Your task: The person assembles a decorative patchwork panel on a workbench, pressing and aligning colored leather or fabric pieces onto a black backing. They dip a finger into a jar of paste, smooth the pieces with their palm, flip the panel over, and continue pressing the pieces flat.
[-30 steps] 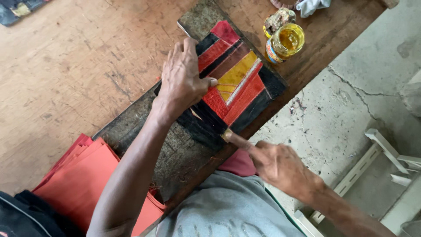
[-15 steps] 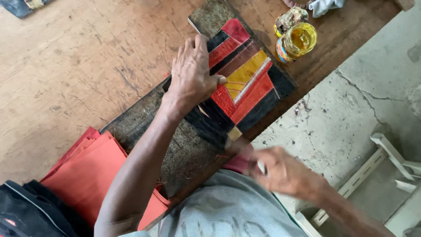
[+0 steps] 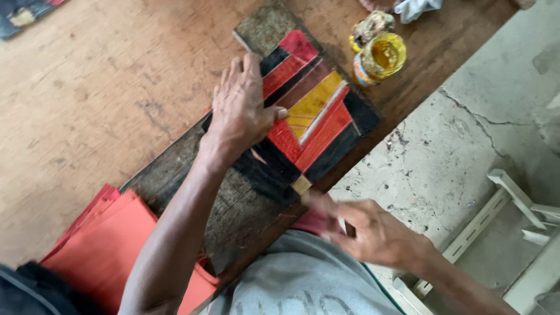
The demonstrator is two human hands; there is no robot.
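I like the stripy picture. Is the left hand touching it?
Touching. The head view shows the left hand lying flat on the striped panel, palm and fingers pressed against it.

Left hand flat on striped panel; right hand blurred nr edge.

Patchwork panel lies on a board at the table edge, left hand flat on its left part, right hand just off its near corner, jar behind-right, sheet stack near-left.
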